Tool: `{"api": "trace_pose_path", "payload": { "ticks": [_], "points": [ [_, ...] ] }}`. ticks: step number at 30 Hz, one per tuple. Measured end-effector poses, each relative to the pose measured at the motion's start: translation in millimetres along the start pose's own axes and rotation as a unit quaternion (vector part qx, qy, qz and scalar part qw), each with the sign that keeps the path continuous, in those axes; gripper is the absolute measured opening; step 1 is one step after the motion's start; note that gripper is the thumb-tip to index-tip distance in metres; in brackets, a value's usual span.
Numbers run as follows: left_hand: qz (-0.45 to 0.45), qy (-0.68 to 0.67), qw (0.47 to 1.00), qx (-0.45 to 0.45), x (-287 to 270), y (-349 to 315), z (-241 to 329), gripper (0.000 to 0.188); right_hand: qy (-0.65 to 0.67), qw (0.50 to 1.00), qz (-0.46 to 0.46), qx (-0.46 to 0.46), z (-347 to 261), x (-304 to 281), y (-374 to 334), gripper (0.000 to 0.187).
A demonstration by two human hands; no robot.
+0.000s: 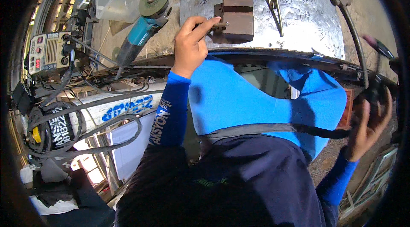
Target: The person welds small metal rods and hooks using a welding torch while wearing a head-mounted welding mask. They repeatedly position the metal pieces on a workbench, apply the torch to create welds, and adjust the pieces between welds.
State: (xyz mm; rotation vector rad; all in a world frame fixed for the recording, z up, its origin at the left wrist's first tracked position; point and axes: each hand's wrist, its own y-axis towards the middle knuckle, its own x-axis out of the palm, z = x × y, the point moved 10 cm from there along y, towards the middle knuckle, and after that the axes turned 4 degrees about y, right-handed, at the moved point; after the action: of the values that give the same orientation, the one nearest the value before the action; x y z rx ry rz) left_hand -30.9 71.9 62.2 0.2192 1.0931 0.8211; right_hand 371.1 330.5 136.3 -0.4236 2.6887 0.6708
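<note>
With clock hours read from the middle of the view, our left hand (191, 49) sits just short of 12 o'clock, its fingertips in a narrow pinch on a short rod (221, 25). The rod is at the left edge of the lower brown block (239, 28) (we cannot tell whether the two touch). The upper brown block (238, 0) lies on that one's 12 o'clock side, both on the marked metal plate (311, 26).

Just past 3 o'clock we have our right hand (368, 132), fingers apart and bent around a dark object (376, 90); blur leaves us unable to tell how firm that grip is. An angle grinder (140, 32) lies toward 10 or 11 o'clock, and our blue apron (256, 107) spreads from the middle toward 3.
</note>
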Motion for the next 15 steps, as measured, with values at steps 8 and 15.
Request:
{"api": "trace_pose_path", "payload": {
  "ticks": [8,15],
  "points": [
    [0.042,-0.045,0.998,-0.024,-4,-2,-10,0.022,0.151,0.978,-0.139,-0.041,-59,158,-13,0.063],
    [0.069,-0.042,0.997,-0.016,-3,-9,-18,0.027,0.175,0.955,-0.241,-0.001,-66,193,-23,0.059]
  ]
}}
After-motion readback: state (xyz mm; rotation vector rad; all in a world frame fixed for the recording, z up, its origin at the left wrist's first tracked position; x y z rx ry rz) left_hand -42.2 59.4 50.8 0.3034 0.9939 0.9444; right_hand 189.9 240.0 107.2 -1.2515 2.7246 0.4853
